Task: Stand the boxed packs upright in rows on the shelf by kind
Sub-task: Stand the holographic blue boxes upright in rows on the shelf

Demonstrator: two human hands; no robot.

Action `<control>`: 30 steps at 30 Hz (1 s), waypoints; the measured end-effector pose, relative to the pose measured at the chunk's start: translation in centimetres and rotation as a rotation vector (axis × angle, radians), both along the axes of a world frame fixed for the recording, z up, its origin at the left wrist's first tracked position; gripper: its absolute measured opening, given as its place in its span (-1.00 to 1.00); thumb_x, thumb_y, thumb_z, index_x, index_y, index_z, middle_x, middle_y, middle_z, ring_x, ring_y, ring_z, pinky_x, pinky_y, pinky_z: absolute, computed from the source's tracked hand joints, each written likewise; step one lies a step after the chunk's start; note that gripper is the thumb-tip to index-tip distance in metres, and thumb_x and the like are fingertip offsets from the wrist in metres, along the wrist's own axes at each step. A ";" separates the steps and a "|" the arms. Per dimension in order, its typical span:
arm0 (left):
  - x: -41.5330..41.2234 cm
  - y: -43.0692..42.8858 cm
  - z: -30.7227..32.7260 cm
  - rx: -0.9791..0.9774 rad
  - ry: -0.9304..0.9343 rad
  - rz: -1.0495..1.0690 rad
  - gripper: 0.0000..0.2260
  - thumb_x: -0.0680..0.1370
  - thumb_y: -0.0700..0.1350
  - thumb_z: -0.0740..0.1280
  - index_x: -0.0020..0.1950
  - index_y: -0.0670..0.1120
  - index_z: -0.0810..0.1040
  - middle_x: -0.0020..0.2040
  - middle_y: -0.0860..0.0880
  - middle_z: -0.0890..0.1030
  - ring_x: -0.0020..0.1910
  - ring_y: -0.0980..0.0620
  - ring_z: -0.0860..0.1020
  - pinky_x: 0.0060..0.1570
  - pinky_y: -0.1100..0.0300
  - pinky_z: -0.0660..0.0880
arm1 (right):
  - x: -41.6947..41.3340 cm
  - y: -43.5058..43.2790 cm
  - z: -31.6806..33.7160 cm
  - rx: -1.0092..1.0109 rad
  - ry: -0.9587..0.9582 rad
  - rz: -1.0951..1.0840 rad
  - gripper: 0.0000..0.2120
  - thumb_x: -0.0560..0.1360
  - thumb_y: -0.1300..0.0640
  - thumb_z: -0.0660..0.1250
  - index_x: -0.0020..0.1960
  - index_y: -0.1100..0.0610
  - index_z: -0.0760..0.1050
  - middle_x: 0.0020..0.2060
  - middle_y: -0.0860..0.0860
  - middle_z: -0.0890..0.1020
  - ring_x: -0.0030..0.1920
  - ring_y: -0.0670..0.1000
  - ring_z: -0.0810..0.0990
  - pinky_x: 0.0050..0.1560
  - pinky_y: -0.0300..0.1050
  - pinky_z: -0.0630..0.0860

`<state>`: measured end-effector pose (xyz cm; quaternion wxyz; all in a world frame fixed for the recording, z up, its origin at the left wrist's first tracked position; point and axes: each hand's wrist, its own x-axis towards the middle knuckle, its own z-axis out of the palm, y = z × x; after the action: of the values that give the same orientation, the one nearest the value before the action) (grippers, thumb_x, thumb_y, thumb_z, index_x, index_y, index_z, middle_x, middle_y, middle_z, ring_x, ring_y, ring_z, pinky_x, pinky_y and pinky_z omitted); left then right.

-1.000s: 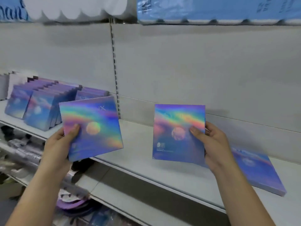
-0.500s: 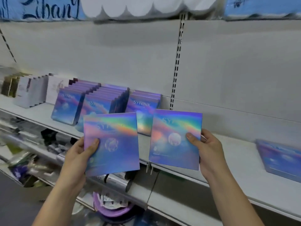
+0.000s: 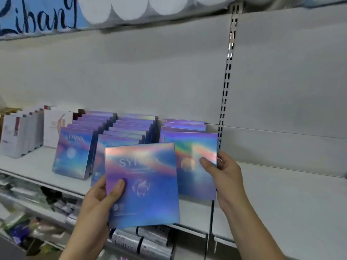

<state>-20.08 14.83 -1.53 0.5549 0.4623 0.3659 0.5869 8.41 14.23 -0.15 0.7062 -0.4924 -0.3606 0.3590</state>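
Note:
My left hand [image 3: 102, 198] grips a holographic blue-purple boxed pack [image 3: 148, 186] by its lower left edge, held upright in front of the shelf [image 3: 281, 199]. My right hand [image 3: 223, 171] holds a second holographic pack [image 3: 191, 166] by its right edge, standing just in front of the rightmost row. Three rows of the same packs stand upright on the shelf: a left row [image 3: 75, 152], a middle row [image 3: 129, 128] and a short right row [image 3: 184, 125]. The pack in my left hand overlaps the one in my right.
White boxed packs [image 3: 20, 134] stand in rows at the shelf's far left. A slotted metal upright [image 3: 226, 87] runs up the back wall. Below the shelf lies a lower shelf with wrapped goods [image 3: 142, 239]. A blue banner [image 3: 37, 15] hangs above.
My view has swung left and closer to the standing rows. Both hands carried their packs toward the rows, and the right pack now stands in front of the short right row.

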 end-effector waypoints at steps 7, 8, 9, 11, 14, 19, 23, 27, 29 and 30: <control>-0.5 2.9 -1.4 -0.044 -0.061 -0.186 -0.74 0.41 -0.22 0.39 0.03 -0.04 0.76 0.02 -0.17 0.76 -0.09 -0.03 0.74 -0.20 0.14 0.67 | -3.1 3.0 -2.0 -0.008 -0.149 -0.277 -0.73 0.45 0.30 0.53 0.07 0.01 0.64 -0.09 -0.09 0.75 -0.07 -0.03 0.71 -0.06 -0.07 0.63; -0.7 3.2 -1.6 -0.055 -0.071 -0.220 -0.73 0.40 -0.23 0.39 0.04 -0.04 0.76 0.02 -0.18 0.76 -0.08 -0.04 0.74 -0.18 0.14 0.68 | -3.6 3.2 -2.1 -0.007 -0.142 -0.325 -0.68 0.45 0.29 0.54 0.11 -0.02 0.62 -0.07 -0.13 0.74 -0.04 -0.06 0.71 -0.06 -0.12 0.64; -1.1 3.5 -1.8 -0.067 -0.081 -0.254 -0.71 0.39 -0.24 0.40 0.05 -0.05 0.76 0.03 -0.19 0.76 -0.08 -0.05 0.74 -0.18 0.13 0.68 | -4.2 3.4 -2.2 -0.001 -0.143 -0.379 -0.64 0.45 0.27 0.54 0.16 -0.03 0.60 -0.05 -0.15 0.74 -0.02 -0.10 0.71 -0.07 -0.17 0.64; -1.9 4.0 -2.2 -0.083 -0.079 -0.318 -0.69 0.36 -0.24 0.42 0.07 -0.06 0.75 0.03 -0.21 0.75 -0.07 -0.06 0.74 -0.17 0.14 0.68 | -5.4 3.6 -2.4 0.001 -0.167 -0.468 -0.58 0.46 0.24 0.55 0.26 0.02 0.57 0.05 -0.08 0.72 0.04 -0.07 0.70 -0.03 -0.16 0.63; -2.6 4.2 -2.7 -0.071 -0.079 -0.401 -0.68 0.35 -0.24 0.42 0.06 -0.03 0.76 -0.01 -0.21 0.76 -0.10 -0.03 0.74 -0.16 0.18 0.67 | -7.0 4.0 -2.5 -0.015 -0.171 -0.493 -0.59 0.48 0.24 0.54 0.30 0.17 0.57 0.14 0.17 0.67 0.09 0.16 0.69 -0.03 -0.03 0.63; -4.2 3.9 -3.1 -0.087 -0.102 -0.517 -0.68 0.37 -0.24 0.41 0.08 -0.06 0.74 0.00 -0.22 0.75 -0.08 -0.04 0.72 -0.08 0.15 0.67 | -8.9 4.2 -2.1 -0.057 -0.173 -0.469 -0.56 0.53 0.21 0.50 0.36 0.26 0.50 0.28 0.29 0.55 0.25 0.33 0.60 0.20 0.25 0.60; -4.9 4.1 -2.8 -0.070 -0.119 -0.535 -0.68 0.38 -0.23 0.43 0.12 -0.13 0.72 0.03 -0.21 0.75 -0.06 -0.03 0.73 -0.10 0.17 0.66 | -9.7 3.7 -1.1 -0.137 -0.202 -0.517 -0.51 0.53 0.17 0.49 0.42 0.20 0.47 0.31 0.21 0.54 0.30 0.22 0.57 0.29 0.29 0.52; -4.3 3.8 -2.2 -0.056 -0.153 -0.563 -0.71 0.42 -0.15 0.45 0.13 -0.05 0.72 0.13 -0.19 0.73 0.05 -0.07 0.72 -0.05 0.15 0.66 | -10.0 0.6 0.2 -0.148 -0.131 -0.600 -0.65 0.59 0.01 0.41 0.36 0.01 0.54 0.30 0.02 0.61 0.26 0.06 0.62 0.24 0.13 0.60; -3.6 3.6 -2.0 -0.051 -0.149 -0.560 -0.72 0.42 -0.10 0.46 0.13 -0.01 0.71 0.15 -0.16 0.73 0.08 -0.06 0.72 -0.04 0.16 0.65 | -10.3 -2.0 0.6 -0.087 -0.121 -0.495 -0.83 0.61 -0.07 0.33 0.11 -0.11 0.67 0.11 -0.02 0.72 0.09 -0.03 0.71 0.00 -0.08 0.66; -3.1 3.5 -1.8 -0.045 -0.142 -0.546 -0.73 0.42 -0.09 0.46 0.12 0.01 0.71 0.15 -0.15 0.73 0.08 -0.03 0.72 -0.04 0.19 0.64 | -10.6 -3.3 0.7 -0.083 -0.129 -0.394 -0.79 0.58 -0.13 0.31 0.02 -0.12 0.70 0.02 -0.02 0.75 0.01 -0.03 0.73 -0.09 -0.15 0.65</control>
<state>-23.19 18.32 -3.36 0.7268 0.4889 0.2010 0.4386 -2.16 10.95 0.52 0.7173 -0.6039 -0.2867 0.1965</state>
